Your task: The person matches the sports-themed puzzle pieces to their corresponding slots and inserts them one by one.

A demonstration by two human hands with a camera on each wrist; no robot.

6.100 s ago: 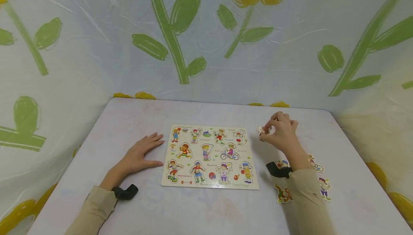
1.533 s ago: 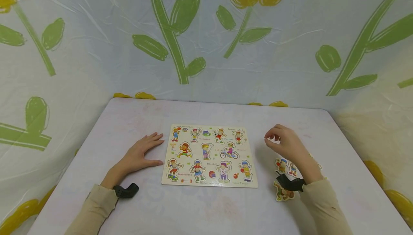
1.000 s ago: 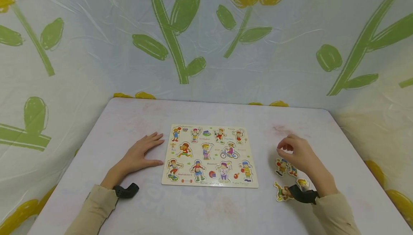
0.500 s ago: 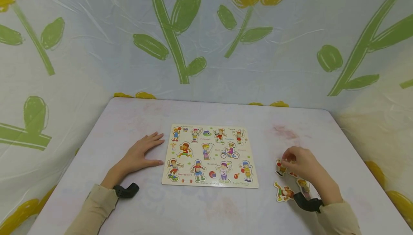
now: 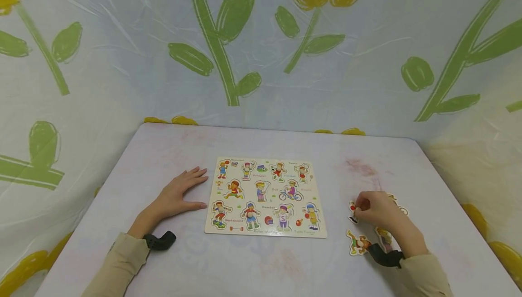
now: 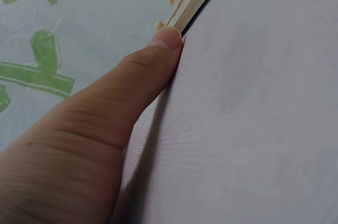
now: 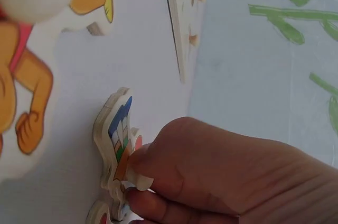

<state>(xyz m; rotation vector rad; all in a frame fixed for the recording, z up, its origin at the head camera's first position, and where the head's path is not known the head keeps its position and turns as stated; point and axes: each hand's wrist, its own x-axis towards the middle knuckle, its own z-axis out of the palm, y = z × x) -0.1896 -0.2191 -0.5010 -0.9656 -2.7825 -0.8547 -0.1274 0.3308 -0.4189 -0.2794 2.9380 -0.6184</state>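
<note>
A flat wooden puzzle board (image 5: pixel 265 197) printed with children at sports lies mid-table. My left hand (image 5: pixel 175 197) rests on the table at the board's left side, fingers spread. In the left wrist view its thumb (image 6: pixel 142 71) reaches the board's edge (image 6: pixel 198 2). My right hand (image 5: pixel 379 208) is over the loose pieces on the right. Its thumb and a finger pinch the small knob of a puzzle piece (image 7: pixel 119 137) with blue and green on it; the hand hides part of it. Close by lies a running-figure piece (image 5: pixel 357 242).
A golf-figure piece (image 5: pixel 384 237) lies partly under my right wrist, and a piece with a wheel (image 5: pixel 401 204) shows behind the hand. A black wrist mount (image 5: pixel 385 256) hangs close above the running-figure piece. A flower-print sheet (image 5: pixel 261 52) backs the table (image 5: pixel 261 265).
From a piece farther back, which no longer lies there, my right hand has come down and toward me over the loose pieces and now pinches one. The left hand stays still.
</note>
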